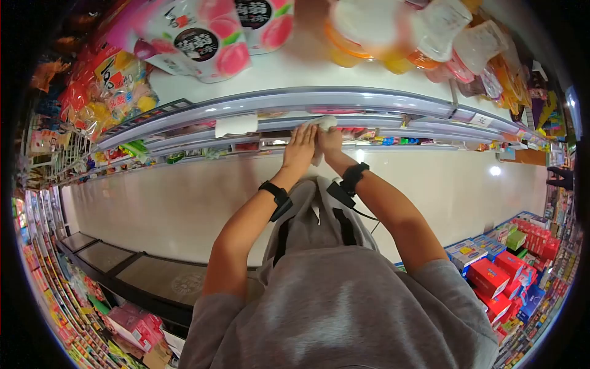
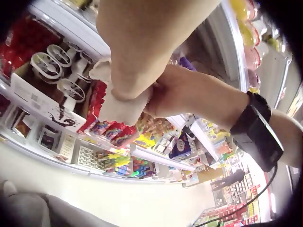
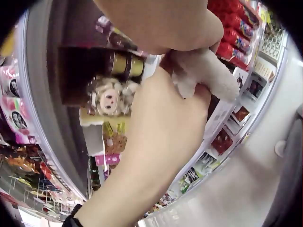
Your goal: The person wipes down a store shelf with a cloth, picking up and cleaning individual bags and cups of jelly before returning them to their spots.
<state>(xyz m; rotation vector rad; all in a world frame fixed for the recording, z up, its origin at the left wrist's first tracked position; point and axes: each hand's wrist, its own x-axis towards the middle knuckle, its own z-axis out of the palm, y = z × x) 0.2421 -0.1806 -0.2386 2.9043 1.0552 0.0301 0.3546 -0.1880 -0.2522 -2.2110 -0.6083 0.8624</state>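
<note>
A whitish cloth (image 1: 326, 122) is bunched between the two hands, in front of the shelf edges; part of it hangs below them. My left hand (image 1: 300, 146) holds its left side, fingers lying close together over it in the head view. Beside it, my right hand (image 1: 332, 141) grips the cloth (image 3: 208, 75), with thumb and finger bent around it in the right wrist view. The hands nearly meet. In the left wrist view the left hand (image 2: 130, 80) covers part of the cloth (image 2: 123, 109), hiding its own fingertips.
Peach-printed pouches (image 1: 206, 46) and lidded cups (image 1: 369, 31) stand on the upper shelf. Below, a carton of white handled items (image 2: 52, 66) and red packets (image 2: 113, 130) fill the lower shelves. A plush-faced toy (image 3: 110, 99) sits behind the right hand. Red boxes (image 1: 491, 277) are stacked behind, right.
</note>
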